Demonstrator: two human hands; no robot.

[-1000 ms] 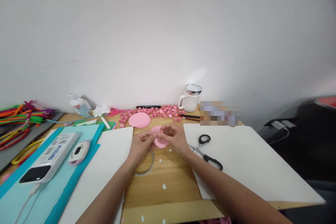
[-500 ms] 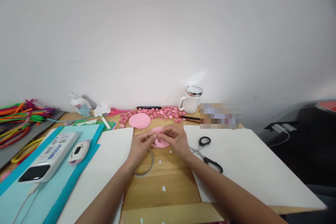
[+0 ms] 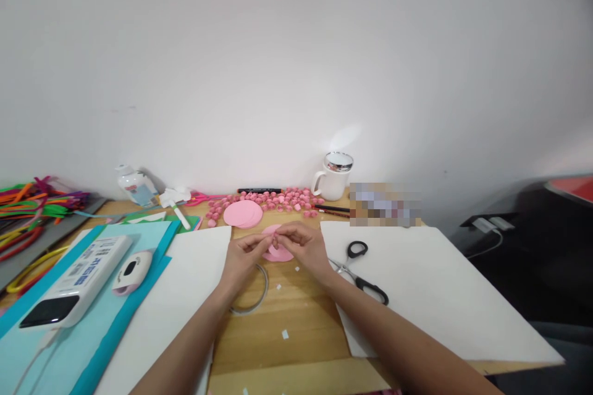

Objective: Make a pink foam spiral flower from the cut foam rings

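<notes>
My left hand [image 3: 244, 254] and my right hand [image 3: 306, 253] meet at the middle of the wooden table, thumbs and forefingers pinched together. Between the fingertips is a small pink paper piece [image 3: 275, 241], mostly covered by the fingers. Directly beneath lies a pink paper circle [image 3: 281, 255], partly hidden by both hands. A thin ring, perhaps a tape roll [image 3: 248, 310], rests by my left wrist. Black-handled scissors [image 3: 359, 282] lie to the right of my right forearm. Further back are a stack of pink paper circles [image 3: 241, 214] and many small pink curled pieces [image 3: 291, 199].
A white mug [image 3: 332, 184], a black marker [image 3: 259, 191] and a white bottle [image 3: 138, 186] are near the wall. White sheets [image 3: 430, 296] flank the hands. At left are a power bank [image 3: 76, 281] on blue paper and colourful pipe cleaners [image 3: 37, 210]. Tiny white scraps [image 3: 285, 334] dot the wood.
The whole view has shifted slightly, so everything sits a little further left. Both hands keep pinching over the pink circle, with the fingertips slightly re-angled.
</notes>
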